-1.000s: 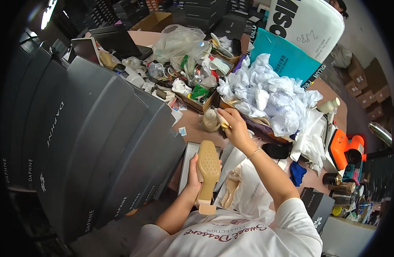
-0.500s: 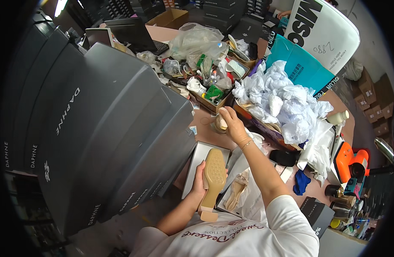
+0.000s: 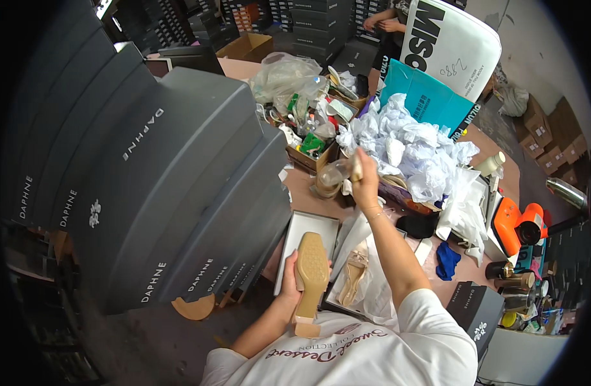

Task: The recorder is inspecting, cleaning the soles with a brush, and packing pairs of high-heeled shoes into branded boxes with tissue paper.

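Left hand (image 3: 289, 286), lower centre of frame, fingers wrapped around the side of a tan block-heel shoe (image 3: 310, 280), sole facing up, heel toward the person's white shirt. Right hand (image 3: 365, 183), mid-frame, raised over the table, fingers closed around a small pale thing; cannot tell what it is. Just left of that hand a clear plastic jar (image 3: 333, 175) sits on the table, close to the hand; contact unclear.

Pinkish-brown table (image 3: 305, 196), heavily cluttered. Below the right forearm an open white shoebox (image 3: 303, 226) with a second tan shoe (image 3: 353, 276) lying on white tissue paper. Big heap of crumpled white paper (image 3: 408, 145) upper centre-right, beside a teal bag (image 3: 424, 103). Small cardboard tray of mixed bottles and packets (image 3: 311, 145) left of the heap, clear plastic bag (image 3: 282, 74) behind it. Orange tool (image 3: 520, 225) at right edge, blue cloth (image 3: 446, 260) near it, dark shoebox (image 3: 475, 309) lower right.

Left half of frame filled by a leaning stack of dark grey shoeboxes (image 3: 154, 174), lids toward camera. Room looks like a stockroom: shelves of dark boxes along the top, brown carton (image 3: 247, 46) upper centre, cartons piled upper right. Another person's hands (image 3: 385, 22) at top centre, behind a white padded panel (image 3: 453, 42).
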Motion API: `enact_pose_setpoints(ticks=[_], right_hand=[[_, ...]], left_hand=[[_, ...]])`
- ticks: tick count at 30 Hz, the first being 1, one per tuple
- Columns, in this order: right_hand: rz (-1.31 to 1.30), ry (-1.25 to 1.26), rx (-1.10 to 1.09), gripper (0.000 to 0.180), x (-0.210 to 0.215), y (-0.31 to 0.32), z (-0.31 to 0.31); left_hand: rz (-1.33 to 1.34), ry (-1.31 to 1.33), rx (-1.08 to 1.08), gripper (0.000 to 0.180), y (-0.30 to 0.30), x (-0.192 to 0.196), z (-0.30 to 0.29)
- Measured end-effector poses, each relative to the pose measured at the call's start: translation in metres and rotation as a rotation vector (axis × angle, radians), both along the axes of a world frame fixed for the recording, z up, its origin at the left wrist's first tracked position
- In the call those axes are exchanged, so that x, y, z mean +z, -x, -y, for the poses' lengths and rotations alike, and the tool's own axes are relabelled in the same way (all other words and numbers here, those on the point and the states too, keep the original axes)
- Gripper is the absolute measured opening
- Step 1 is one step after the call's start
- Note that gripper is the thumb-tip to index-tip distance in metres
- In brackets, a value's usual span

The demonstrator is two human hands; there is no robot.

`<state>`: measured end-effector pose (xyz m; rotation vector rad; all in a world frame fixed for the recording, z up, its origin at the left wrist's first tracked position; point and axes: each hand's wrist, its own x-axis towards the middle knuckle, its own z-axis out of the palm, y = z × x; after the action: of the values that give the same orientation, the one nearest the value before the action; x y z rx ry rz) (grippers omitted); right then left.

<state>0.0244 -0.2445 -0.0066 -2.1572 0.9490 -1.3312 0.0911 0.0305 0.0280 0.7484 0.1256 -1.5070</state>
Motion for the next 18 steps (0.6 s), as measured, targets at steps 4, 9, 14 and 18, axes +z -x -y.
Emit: enact_pose_setpoints(ticks=[4, 9, 14, 18], right_hand=[[1.111, -0.787, -0.069, 0.038, -0.013, 0.058, -0.021], [1.397, -1.207, -0.106, 0.024, -0.064, 0.075, -0.043], [0.092, -0.096, -0.174, 0.048, 0.006, 0.018, -0.021], [-0.183, -0.003, 0.174, 0.060, -0.021, -0.019, -0.007]], left_hand=[[-0.047, 0.012, 0.005, 0.064, 0.002, -0.017, -0.003], [-0.139, -0.020, -0.017, 0.063, 0.014, -0.027, 0.000], [-0.174, 0.049, 0.006, 0.064, 0.006, -0.026, -0.001], [-0.163, 0.023, -0.002, 0.065, 0.003, -0.028, 0.003]])
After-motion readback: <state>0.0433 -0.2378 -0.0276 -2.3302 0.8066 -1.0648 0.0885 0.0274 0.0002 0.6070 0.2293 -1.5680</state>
